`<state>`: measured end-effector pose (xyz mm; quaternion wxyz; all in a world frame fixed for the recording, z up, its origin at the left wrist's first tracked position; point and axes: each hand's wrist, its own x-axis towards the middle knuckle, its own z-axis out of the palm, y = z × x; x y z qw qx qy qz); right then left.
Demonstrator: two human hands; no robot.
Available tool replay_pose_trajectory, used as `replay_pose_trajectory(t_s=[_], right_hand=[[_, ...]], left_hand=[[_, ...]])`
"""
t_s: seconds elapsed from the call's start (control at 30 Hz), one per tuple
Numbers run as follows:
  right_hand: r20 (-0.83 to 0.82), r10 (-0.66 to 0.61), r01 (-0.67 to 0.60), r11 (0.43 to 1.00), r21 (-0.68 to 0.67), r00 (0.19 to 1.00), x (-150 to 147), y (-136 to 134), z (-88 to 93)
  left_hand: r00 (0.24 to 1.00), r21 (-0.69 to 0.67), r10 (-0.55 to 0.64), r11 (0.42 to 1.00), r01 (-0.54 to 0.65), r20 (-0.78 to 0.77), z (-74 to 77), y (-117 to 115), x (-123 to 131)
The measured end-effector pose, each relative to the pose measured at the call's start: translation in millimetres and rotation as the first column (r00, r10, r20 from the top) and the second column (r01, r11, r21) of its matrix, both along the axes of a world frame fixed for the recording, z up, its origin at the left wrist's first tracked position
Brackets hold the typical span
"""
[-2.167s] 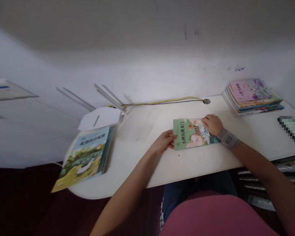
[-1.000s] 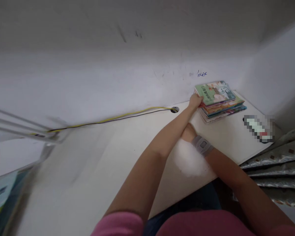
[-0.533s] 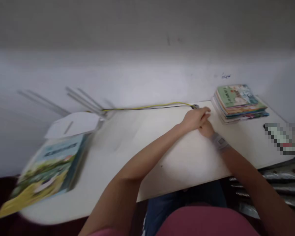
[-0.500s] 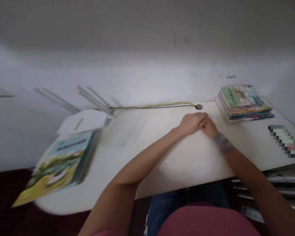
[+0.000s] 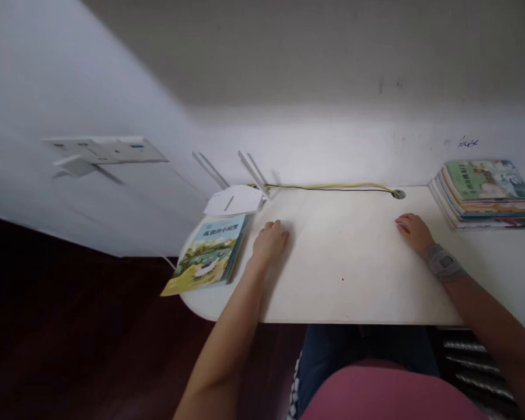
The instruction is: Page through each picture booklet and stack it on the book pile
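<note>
Hands well apart, both palm-down on the white table (image 5: 350,274), nothing gripped. L hand (image 5: 270,242) rests toward the table's L end, just R of a single picture book (image 5: 210,255), near but not touching it. R hand (image 5: 413,231), w/ grey wrist brace (image 5: 443,263), rests toward the R end, near a stack of picture books (image 5: 485,195), also not touching; green-covered book on top of stack, which sits at the back R corner. Single book lies flat at the L edge, its lower corner poking past the rim. Behind it, at the back L corner, a white router (image 5: 234,200), antennas up. Yellow-and-black cable (image 5: 328,186) runs along back edge to a round grommet (image 5: 399,194).
</note>
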<state>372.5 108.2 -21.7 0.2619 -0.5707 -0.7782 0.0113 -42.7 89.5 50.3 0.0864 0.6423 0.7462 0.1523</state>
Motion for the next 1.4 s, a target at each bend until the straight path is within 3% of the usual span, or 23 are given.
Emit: replay_pose_trajectory(t_s=[0.1,0.27,0.33,0.4,0.43,0.5,0.57,0.6,0.67,0.77,0.83,0.93,1.03,1.13,1.27,1.4], right_hand=[[0.008,0.003,-0.003,1.000,0.004,1.000,1,-1,0.1],[0.010,0.009,-0.009,1.000,0.009,1.000,1,-1,4.9],[0.005,0.014,-0.014,1.000,0.014,1.000,-9,-5,10.2],[-0.012,0.051,-0.051,0.998,0.027,0.999,-29,-16,18.5],[-0.020,0.086,-0.085,0.996,0.036,0.996,-43,-24,23.7],[-0.103,0.191,-0.181,0.979,0.099,0.976,-73,-45,35.4],[-0.140,0.217,-0.192,0.966,0.174,0.966,-97,-68,47.7],[-0.148,0.196,-0.161,0.962,0.218,0.969,-103,-78,53.5],[-0.186,0.094,-0.036,0.956,0.293,0.978,-103,-95,63.9],[-0.164,-0.034,0.092,0.928,0.360,0.986,-74,-114,74.4],[-0.070,-0.093,0.112,0.931,0.347,0.993,-47,-127,76.2],[0.089,-0.065,0.041,0.968,0.246,0.994,-16,-145,66.7],[0.198,0.002,-0.025,0.993,0.114,0.980,-4,-156,43.0],[0.263,0.042,-0.044,0.999,0.005,0.964,-3,-159,17.8],[0.340,0.095,-0.065,0.993,-0.098,0.936,-6,-159,8.4],[0.409,0.070,-0.028,0.994,-0.109,0.910,-18,-157,26.9]], left_hand=[[0.999,-0.010,0.043,0.999,-0.043,0.000,2.0,4,-7],[0.995,0.045,0.100,0.994,-0.101,0.031,19.1,5,-9],[0.995,0.082,0.076,0.993,-0.081,0.063,25.2,3,4],[0.975,0.115,-0.032,0.993,0.007,0.218,31.1,-3,31],[0.912,0.149,-0.134,0.985,0.081,0.387,34.7,-8,48],[0.673,0.238,-0.305,0.952,0.194,0.674,44.9,-21,87],[0.453,0.317,-0.401,0.914,0.251,0.796,59.0,-39,123],[0.385,0.354,-0.435,0.897,0.266,0.814,66.6,-48,136],[0.299,0.398,-0.466,0.879,0.264,0.832,79.8,-67,150],[0.232,0.418,-0.455,0.888,0.191,0.860,83.7,-85,139],[0.272,0.394,-0.413,0.911,0.123,0.869,72.1,-89,121],[0.491,0.299,-0.287,0.952,0.056,0.822,38.6,-92,98],[0.718,0.198,-0.210,0.975,0.102,0.663,0.9,-97,88],[0.857,0.162,-0.258,0.965,0.206,0.446,-26.8,-102,87],[0.948,0.118,-0.296,0.952,0.282,0.118,-42.3,-101,89],[0.959,0.104,-0.272,0.955,0.279,-0.076,-41.4,-96,90]])
